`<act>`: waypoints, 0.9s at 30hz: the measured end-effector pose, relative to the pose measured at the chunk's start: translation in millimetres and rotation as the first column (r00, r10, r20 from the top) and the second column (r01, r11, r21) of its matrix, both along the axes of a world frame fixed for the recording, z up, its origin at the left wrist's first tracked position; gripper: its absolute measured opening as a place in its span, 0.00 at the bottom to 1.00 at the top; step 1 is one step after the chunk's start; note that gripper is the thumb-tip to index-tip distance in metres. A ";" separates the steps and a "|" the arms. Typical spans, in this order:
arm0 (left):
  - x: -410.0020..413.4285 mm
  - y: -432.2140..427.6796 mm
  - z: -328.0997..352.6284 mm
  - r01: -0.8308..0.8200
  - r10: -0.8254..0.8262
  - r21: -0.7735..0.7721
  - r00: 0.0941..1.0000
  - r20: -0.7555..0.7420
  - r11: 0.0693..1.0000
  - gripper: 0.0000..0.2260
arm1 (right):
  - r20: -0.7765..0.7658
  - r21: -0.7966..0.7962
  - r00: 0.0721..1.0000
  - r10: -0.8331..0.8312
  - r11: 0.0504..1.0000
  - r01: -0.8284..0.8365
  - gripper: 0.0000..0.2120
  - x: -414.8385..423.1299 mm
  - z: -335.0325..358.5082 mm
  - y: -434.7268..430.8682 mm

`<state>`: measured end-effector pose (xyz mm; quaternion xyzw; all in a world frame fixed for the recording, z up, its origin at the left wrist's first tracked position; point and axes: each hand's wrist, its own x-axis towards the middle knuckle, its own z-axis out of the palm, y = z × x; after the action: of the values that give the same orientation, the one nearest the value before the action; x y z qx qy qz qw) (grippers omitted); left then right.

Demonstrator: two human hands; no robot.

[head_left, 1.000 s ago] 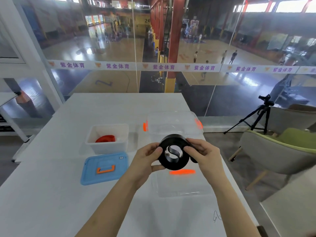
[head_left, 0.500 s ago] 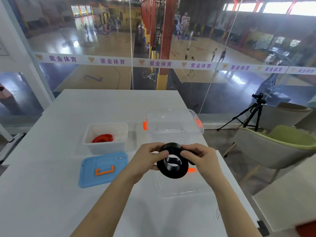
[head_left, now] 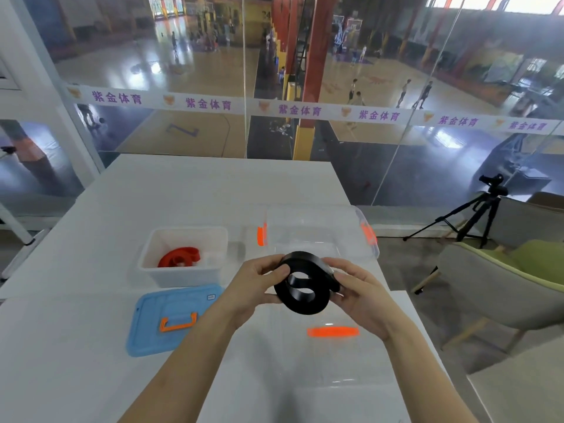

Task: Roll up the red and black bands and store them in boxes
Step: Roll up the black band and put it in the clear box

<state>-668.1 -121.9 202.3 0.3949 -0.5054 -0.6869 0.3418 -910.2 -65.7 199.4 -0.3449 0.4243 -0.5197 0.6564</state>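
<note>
head view: the black band (head_left: 302,297) is coiled into a loose roll and held in the air between both hands, over the clear lid (head_left: 305,377) that lies flat on the table (head_left: 213,184) with its orange handle (head_left: 332,332) just below the roll. the left hand (head_left: 256,288) pinches the roll's left side, thumb on the near face and fingers curled behind. the right hand (head_left: 360,288) wraps its right side, fingers curled over the outer turn where the band's free end seems to lie. the roll's open face tilts up toward the camera, so its axis runs roughly up and toward the person. the inner turns are slack, in an s-shape rather than a tight spiral.

the relation that matters is the clear box (head_left: 317,236): it stands open directly beyond the hands, just behind the roll and farther from the person. the path, as i judge it, is straight forward and down, and neither hand is clearly nearer. the roll probably has to be laid flat, axis upright, and kept pinched until it is inside, or it may spring open.

the red band (head_left: 180,257) already lies coiled in the white box (head_left: 183,232) to the left, its blue lid (head_left: 152,331) in front of it.
</note>
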 end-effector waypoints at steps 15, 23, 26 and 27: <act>-60.1 -181.5 -50.5 0.041 -0.038 0.067 0.999 -0.036 0.997 0.14 | -0.104 0.132 0.923 0.370 0.925 -0.356 0.17 -81.9 -35.9 -198.7; -76.7 -252.3 -102.4 -0.177 0.233 -0.179 0.900 0.369 0.968 0.15 | -0.364 0.136 0.872 0.328 0.944 -0.299 0.13 -89.1 -72.9 -276.5; -77.9 -268.4 -135.6 -0.158 0.409 -0.423 0.681 0.607 0.892 0.19 | -0.625 0.176 0.715 0.314 0.949 -0.263 0.07 -81.3 -97.1 -305.3; -79.4 -272.3 -147.9 -0.094 0.384 -0.429 0.641 0.664 0.899 0.22 | -0.697 0.196 0.644 0.317 0.947 -0.254 0.07 -75.8 -106.4 -313.7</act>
<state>-747.5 -394.3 54.4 0.6328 -0.6567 -0.3139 0.2643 -986.0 -379.4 93.0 -0.5563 0.6081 -0.2151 0.5240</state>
